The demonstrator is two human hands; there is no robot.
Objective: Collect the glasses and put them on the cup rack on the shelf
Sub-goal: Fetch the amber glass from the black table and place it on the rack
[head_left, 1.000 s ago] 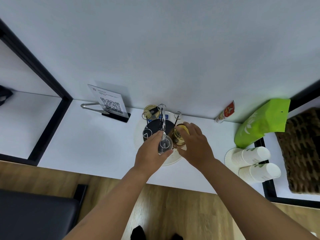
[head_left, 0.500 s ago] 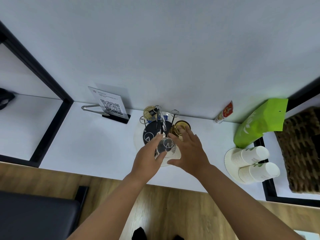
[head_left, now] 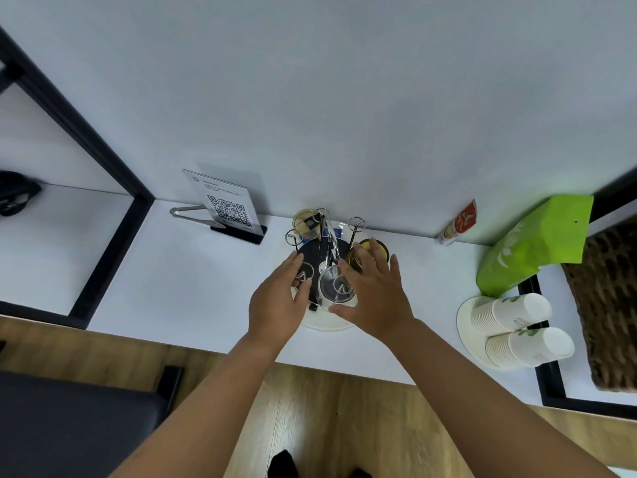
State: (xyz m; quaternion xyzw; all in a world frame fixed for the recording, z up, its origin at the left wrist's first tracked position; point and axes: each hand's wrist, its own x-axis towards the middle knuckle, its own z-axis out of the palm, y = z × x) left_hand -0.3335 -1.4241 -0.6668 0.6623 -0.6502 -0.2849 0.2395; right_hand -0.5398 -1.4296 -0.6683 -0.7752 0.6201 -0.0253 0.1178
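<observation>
A wire cup rack with a black base stands on a round white plate on the white shelf. A clear glass hangs upside down on a front peg. An amber glass sits on the right peg and another amber glass at the back left. My left hand is open just left of the clear glass, fingers spread beside an empty peg. To the right of the clear glass is my right hand, open, with its thumb close under the rim.
A QR-code sign and metal tongs stand left of the rack. To the right are a red-and-white packet, a green bag, stacked paper cups and a wicker basket. A black frame post bounds the shelf's left side.
My left hand let go of the clear glass, which now hangs on the front peg, and moved off to the left. My right hand left the amber glass and opened wide.
</observation>
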